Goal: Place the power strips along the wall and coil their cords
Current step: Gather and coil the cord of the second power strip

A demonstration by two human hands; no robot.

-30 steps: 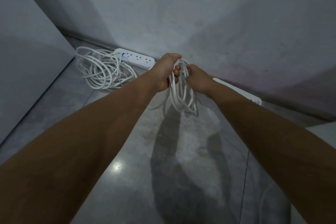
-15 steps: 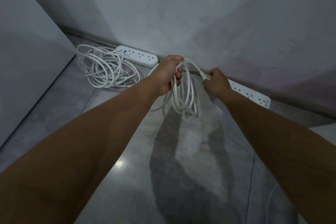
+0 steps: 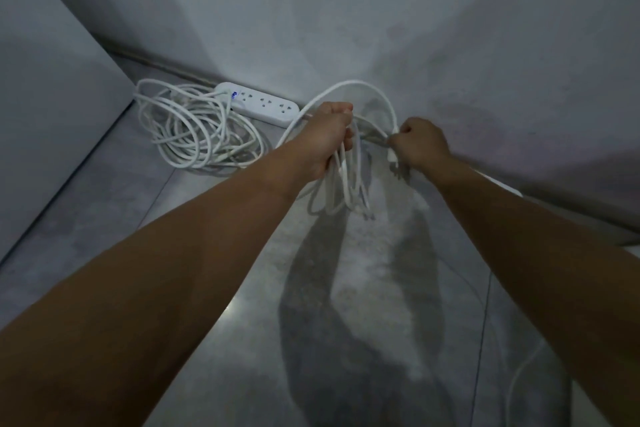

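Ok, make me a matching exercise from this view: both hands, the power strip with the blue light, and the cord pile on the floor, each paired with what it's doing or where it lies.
Column one:
1. left hand
2. right hand
3. lit power strip
4. cord pile

Column two:
A. heaped loosely on the floor
B. grips hanging cord loops
C. lies against the wall
D. pinches the plug end

Pairs: 1-B, 2-D, 3-C, 4-A

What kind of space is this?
Probably a bare indoor room, seen at its edge: plain grey wall, smooth grey tiled floor, and a white power strip lying at the wall's foot beside a loose cord coil.
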